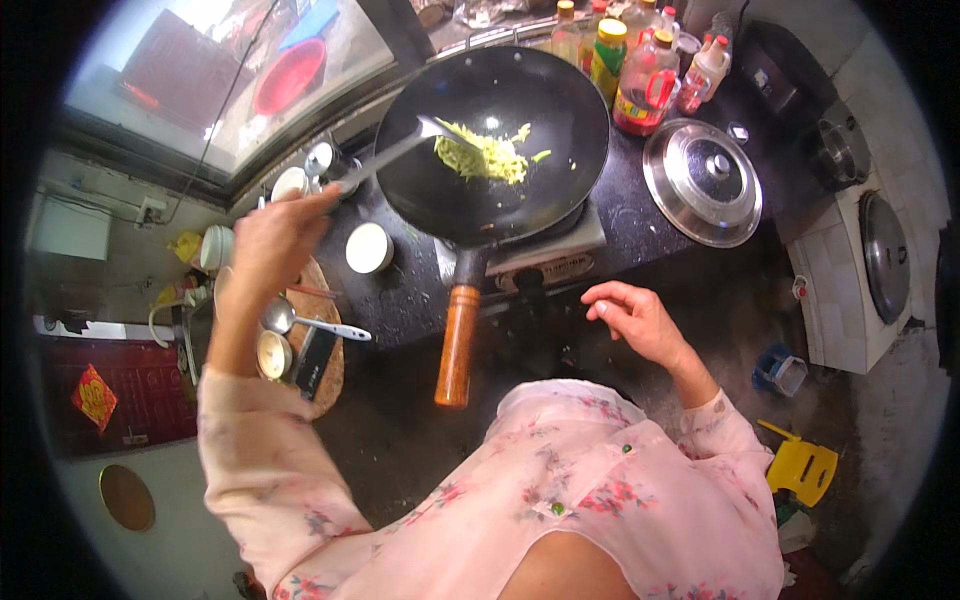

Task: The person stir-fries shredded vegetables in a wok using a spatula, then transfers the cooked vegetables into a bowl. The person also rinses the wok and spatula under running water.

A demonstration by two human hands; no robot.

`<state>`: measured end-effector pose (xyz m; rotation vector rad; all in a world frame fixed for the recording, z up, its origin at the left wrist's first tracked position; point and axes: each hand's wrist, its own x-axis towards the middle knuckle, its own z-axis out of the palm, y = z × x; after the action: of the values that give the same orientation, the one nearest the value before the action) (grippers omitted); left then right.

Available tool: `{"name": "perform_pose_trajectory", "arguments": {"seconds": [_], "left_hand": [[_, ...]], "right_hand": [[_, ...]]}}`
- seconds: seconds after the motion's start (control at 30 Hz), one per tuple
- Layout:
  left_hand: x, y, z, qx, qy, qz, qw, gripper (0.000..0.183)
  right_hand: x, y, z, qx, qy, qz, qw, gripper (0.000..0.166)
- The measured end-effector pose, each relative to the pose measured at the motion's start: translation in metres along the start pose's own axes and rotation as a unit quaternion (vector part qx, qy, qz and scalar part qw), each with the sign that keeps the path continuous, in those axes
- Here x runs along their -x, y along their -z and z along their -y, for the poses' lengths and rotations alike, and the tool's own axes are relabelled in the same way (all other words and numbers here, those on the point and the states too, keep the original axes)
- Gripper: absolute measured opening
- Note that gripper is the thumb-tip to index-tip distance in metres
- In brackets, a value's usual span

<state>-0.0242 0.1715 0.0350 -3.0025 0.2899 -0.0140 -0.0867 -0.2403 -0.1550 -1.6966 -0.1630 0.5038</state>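
Observation:
My left hand (281, 232) grips the handle of a metal wok spatula (375, 161). The spatula's blade rests among pale green shredded vegetables (484, 154) in the middle of a black wok (420, 199). The wok sits on a gas stove (559, 251), and its wooden handle (457, 345) points towards me with no hand on it. My right hand (637, 319) hovers in front of the counter, right of the wok handle. It is empty, with the fingers loosely bent and the thumb near the index finger.
Right of the wok lie a steel lid (701, 184) and several sauce bottles (649, 82). Left of it stand a white bowl (369, 248) and a wooden board (330, 375) with a ladle (330, 328), a small bowl (274, 355) and a dark-bladed cleaver (315, 360). A window (225, 82) borders the counter.

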Motion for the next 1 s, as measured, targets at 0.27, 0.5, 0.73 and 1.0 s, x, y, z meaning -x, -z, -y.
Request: {"name": "perform_pose_trajectory", "arguments": {"seconds": [0.27,0.5,0.73,1.0], "left_hand": [[-0.006,-0.033,-0.010,0.005,-0.008,-0.003,1.000,0.038],[0.024,0.035,-0.003,0.133,0.006,0.127,0.983,0.041],[-0.028,-0.055,-0.042,0.362,0.053,0.043,0.930,0.044],[-0.036,-0.059,-0.060,0.140,0.026,0.007,0.990,0.040]], "right_hand": [[-0.025,-0.018,0.008,-0.020,0.030,0.059,0.998,0.024],[-0.010,-0.003,-0.011,-0.008,-0.012,0.002,1.000,0.023],[-0.018,-0.023,0.008,-0.010,0.013,0.044,0.999,0.023],[-0.010,-0.017,-0.006,-0.031,-0.002,0.012,0.999,0.022]]}}
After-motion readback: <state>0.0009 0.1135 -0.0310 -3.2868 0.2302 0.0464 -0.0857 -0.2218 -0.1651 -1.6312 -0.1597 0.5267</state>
